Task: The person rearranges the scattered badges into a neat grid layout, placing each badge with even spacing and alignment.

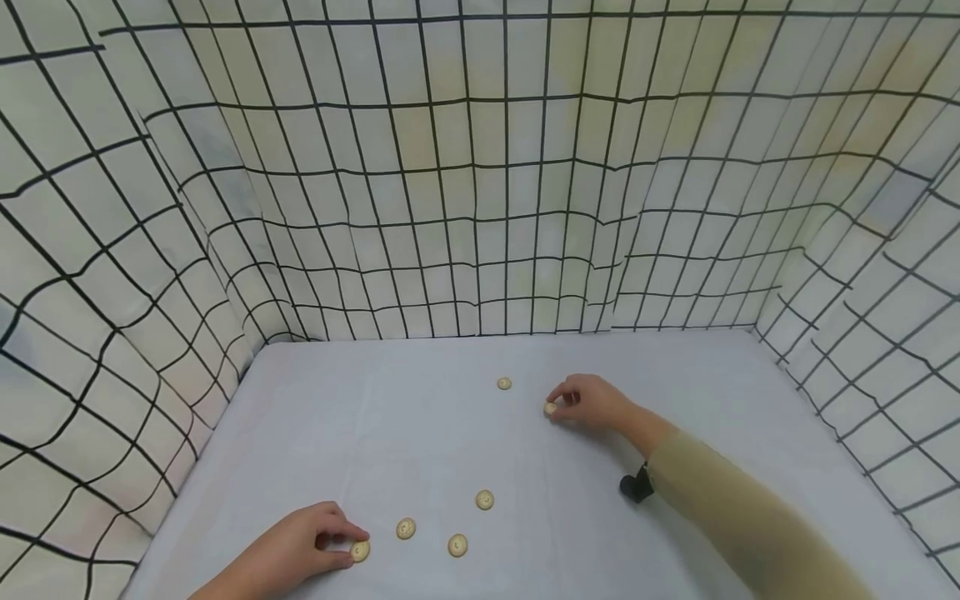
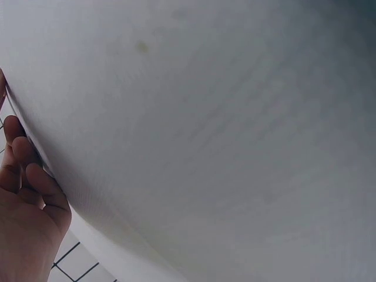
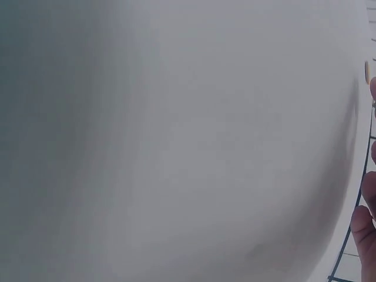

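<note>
Down at the front left in the head view, my left hand (image 1: 300, 546) pinches a small round beige disc (image 1: 360, 551) by its edge, thumb and forefinger on it, close over the white cloth. Farther back and to the right, my right hand (image 1: 596, 404) pinches a similar disc (image 1: 551, 408) between thumb and fingertips. These discs carry small dark marks in the middle. In the left wrist view, curled fingers of the left hand (image 2: 35, 194) show at the left edge. Only a few fingertips of the right hand (image 3: 367, 217) enter the right wrist view.
Beside the left hand lie three more discs: one nearest (image 1: 406, 528), one in front (image 1: 457, 545), one farther back (image 1: 484, 500). Another disc (image 1: 504, 383) lies left of the right hand. A black wrist camera (image 1: 636, 485) hangs below the right sleeve. Grid-patterned walls (image 1: 450, 192) enclose the white surface (image 1: 420, 417).
</note>
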`<state>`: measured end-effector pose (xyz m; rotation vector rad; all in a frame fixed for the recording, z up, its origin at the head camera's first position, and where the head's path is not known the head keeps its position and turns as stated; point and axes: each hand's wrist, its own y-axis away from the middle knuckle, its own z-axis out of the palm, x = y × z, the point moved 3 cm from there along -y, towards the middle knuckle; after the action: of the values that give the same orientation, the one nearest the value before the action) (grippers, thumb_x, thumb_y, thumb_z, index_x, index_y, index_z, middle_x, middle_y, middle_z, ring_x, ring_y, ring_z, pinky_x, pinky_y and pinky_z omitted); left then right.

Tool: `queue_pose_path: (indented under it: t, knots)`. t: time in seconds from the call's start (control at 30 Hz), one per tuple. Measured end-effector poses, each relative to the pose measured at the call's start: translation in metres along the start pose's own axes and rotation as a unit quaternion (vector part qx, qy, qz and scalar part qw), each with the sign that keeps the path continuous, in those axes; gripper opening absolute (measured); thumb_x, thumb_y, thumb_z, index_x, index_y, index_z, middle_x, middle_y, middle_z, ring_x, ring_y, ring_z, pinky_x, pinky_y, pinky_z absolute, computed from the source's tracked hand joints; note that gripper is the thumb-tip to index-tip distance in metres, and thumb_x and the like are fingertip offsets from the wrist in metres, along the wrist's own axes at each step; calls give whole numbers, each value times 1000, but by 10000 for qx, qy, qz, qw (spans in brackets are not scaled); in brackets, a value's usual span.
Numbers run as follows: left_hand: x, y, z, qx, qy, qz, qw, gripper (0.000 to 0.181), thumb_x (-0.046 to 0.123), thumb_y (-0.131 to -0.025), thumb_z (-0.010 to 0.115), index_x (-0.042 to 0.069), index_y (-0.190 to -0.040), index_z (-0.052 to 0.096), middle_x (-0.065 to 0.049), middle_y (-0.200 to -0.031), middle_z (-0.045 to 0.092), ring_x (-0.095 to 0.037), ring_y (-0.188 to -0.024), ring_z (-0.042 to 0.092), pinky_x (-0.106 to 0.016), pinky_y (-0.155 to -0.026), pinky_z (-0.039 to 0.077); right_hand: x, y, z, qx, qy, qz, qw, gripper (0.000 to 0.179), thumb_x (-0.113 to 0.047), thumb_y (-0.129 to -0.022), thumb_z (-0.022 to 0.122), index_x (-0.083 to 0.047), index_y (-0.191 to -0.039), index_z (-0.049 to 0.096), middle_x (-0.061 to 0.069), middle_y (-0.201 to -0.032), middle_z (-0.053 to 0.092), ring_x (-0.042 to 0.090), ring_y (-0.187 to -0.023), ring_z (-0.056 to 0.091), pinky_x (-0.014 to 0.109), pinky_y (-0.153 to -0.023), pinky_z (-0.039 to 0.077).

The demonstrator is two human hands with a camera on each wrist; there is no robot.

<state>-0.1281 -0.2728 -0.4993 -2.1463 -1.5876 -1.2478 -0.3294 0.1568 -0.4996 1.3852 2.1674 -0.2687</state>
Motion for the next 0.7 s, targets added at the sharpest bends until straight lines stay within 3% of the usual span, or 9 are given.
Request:
queue_pose_path:
  t: [0.27, 0.7]
  knots:
    - [2, 0, 0, 13, 52, -133, 9999, 23, 36, -82, 80, 28, -103, 77, 5, -93, 60, -4, -76, 49, -24, -67, 41, 5, -24, -6, 120, -209, 393, 9989, 27, -28, -86, 78, -21, -112, 74, 0, -92, 58, 19, -87, 50, 35, -74, 42]
    - [3, 2, 0, 59, -102, 70, 9999, 23, 36, -83, 80, 26, -104, 78, 10, -91, 60, -3, -74, 48, -24, -65, 40, 7, -42, -3, 233, -245, 844, 9959, 27, -34, -90, 73, -22, -114, 75, 4, -103, 61, 22, -94, 52, 41, -83, 42]
